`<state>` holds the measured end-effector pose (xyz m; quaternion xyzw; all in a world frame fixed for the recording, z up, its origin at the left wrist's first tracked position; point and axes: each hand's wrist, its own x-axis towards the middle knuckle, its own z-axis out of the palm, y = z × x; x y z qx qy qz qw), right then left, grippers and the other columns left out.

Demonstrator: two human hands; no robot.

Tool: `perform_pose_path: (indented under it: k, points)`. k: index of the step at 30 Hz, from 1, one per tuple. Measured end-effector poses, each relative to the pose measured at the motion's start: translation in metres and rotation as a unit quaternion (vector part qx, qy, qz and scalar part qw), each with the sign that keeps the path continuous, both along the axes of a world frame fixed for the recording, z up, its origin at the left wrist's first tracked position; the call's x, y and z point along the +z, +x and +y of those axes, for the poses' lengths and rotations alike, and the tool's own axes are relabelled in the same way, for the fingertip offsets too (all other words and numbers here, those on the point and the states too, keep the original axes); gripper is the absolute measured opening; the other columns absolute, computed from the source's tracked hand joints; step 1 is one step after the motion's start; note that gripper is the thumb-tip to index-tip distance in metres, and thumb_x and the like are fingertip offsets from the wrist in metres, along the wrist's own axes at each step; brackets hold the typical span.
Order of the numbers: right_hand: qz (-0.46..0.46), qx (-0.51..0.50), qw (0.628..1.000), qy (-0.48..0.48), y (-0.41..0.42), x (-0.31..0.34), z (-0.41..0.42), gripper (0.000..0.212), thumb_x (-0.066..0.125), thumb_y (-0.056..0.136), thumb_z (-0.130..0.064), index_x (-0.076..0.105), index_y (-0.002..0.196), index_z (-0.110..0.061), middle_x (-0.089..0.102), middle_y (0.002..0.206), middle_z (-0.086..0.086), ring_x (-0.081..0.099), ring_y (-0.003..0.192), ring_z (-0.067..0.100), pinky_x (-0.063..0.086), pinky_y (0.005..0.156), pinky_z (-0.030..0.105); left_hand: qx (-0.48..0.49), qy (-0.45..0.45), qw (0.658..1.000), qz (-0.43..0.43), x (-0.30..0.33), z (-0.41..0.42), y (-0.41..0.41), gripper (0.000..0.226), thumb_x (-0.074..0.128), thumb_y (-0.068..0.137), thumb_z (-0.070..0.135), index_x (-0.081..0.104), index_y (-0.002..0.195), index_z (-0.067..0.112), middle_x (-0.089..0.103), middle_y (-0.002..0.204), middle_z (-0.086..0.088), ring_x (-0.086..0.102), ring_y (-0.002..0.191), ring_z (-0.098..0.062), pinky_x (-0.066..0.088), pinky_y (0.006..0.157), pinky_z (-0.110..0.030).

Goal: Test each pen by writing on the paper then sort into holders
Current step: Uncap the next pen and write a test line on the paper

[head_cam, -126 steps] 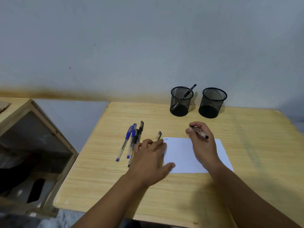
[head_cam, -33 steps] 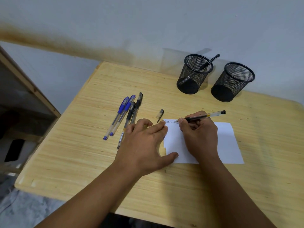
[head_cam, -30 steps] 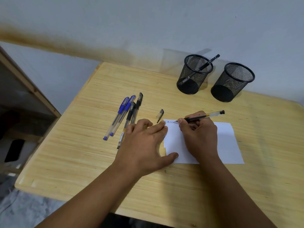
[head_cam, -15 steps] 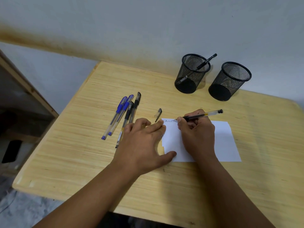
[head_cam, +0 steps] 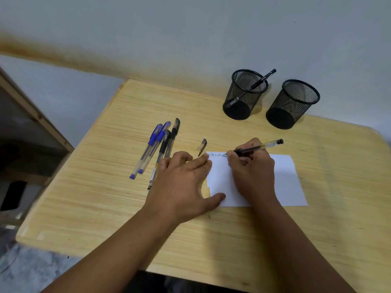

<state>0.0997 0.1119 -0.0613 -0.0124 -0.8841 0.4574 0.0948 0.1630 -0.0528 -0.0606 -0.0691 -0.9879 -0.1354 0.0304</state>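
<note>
My right hand (head_cam: 252, 173) grips a clear black-ink pen (head_cam: 257, 147), its tip touching the top left corner of the white paper (head_cam: 284, 180) beside a short line of scribbles. My left hand (head_cam: 183, 186) lies flat with fingers spread, pressing the paper's left edge. A loose pen cap (head_cam: 202, 146) lies just above the paper's corner. Several capped pens (head_cam: 157, 148), blue and black, lie in a bunch left of my left hand. Two black mesh holders stand at the back: the left holder (head_cam: 245, 95) has one black pen in it, the right holder (head_cam: 293, 103) looks empty.
The wooden table (head_cam: 101, 197) ends close to the left of the pens and near my forearms at the front. A wooden frame (head_cam: 36, 117) stands off the table's left side. The wall runs right behind the holders.
Over the last second the pen tip has crept rightward along the scribble line. Four seconds ago my right hand held the pen off the paper; my left hand has stayed flat.
</note>
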Motion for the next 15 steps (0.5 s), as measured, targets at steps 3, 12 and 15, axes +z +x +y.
perform_pose_path:
  k: [3, 12, 15]
  points:
    - [-0.006, -0.007, 1.0, -0.03, 0.0, 0.002, 0.001, 0.013, 0.07, 0.088, -0.022, 0.066, 0.086, -0.01, 0.071, 0.07, -0.005, 0.065, 0.066, -0.006, 0.044, 0.06, 0.004, 0.0, -0.003, 1.0, 0.0, 0.001, 0.0, 0.001, 0.081, 0.04, 0.073, 0.08, 0.049, 0.14, 0.035, 0.042, 0.15, 0.021, 0.03, 0.131, -0.015, 0.019, 0.102, -0.038]
    - [-0.024, -0.044, 0.977, -0.209, 0.004, 0.015, 0.015, 0.008, 0.07, 0.089, -0.017, 0.064, 0.089, -0.01, 0.074, 0.076, 0.006, 0.073, 0.075, 0.019, 0.059, 0.078, 0.038, 0.006, -0.014, 1.0, 0.002, 0.003, 0.004, 0.003, 0.078, 0.043, 0.073, 0.08, 0.049, 0.137, 0.036, 0.042, 0.15, 0.021, 0.032, 0.132, -0.014, 0.02, 0.101, -0.04]
    - [-0.017, -0.04, 0.969, -0.243, 0.009, 0.025, 0.022, 0.013, 0.069, 0.091, -0.011, 0.061, 0.094, -0.001, 0.073, 0.077, 0.01, 0.072, 0.071, 0.015, 0.058, 0.072, 0.029, 0.0, -0.03, 0.999, -0.016, 0.008, 0.006, 0.002, 0.073, 0.042, 0.073, 0.078, 0.049, 0.133, 0.037, 0.037, 0.153, 0.021, 0.028, 0.134, -0.015, 0.019, 0.102, -0.042]
